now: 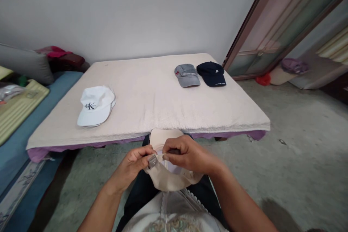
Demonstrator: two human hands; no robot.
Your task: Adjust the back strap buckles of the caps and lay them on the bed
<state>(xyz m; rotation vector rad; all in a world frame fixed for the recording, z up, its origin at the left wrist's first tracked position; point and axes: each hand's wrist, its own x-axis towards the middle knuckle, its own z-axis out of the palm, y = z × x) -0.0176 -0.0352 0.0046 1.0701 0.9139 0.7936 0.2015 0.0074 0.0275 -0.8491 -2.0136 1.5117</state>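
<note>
Left hand [132,166] grips a beige cap's [170,181] buckle [152,161], right hand [189,154] its strap [160,157]; a white cap [99,105] reads "CK".

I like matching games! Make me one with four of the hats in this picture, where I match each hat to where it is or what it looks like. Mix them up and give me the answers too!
Hats:
1. Beige cap
2. White cap
3. Grey cap
4. Navy cap

Clues:
A. Has a small red mark on its side
B. Farthest right of the four
C. Held by the left hand and the right hand
D. Toward the left side of the pale cover

Right pairs: 1-C, 2-D, 3-A, 4-B
</note>
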